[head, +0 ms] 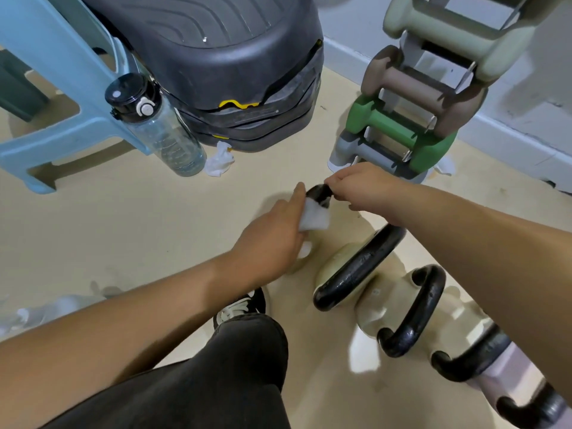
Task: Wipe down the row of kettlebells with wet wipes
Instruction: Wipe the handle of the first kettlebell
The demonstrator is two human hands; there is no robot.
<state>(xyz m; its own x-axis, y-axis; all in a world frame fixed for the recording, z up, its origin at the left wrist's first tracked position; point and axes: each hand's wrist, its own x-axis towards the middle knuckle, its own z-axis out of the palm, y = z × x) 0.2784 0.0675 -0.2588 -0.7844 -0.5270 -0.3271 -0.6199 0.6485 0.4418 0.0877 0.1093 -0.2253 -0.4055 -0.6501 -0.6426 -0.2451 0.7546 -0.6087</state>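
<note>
The right grip (356, 188) clasped the farthest kettlebell's handle (320, 191) at the far end of the row (411, 308) on the floor (185, 227), its bar running crosswise toward the left grip (272, 235), which pinched the wet wipe (314, 218) against it.

The left hand (272, 233) and right hand (362, 188) are bare, as are both forearms (139, 308). The leg wears black trousers (216, 382); the foot, a black sneaker (258, 300) with white laces (231, 311).

Five kettlebells (356, 267), four dumbbells (399, 131)
</note>
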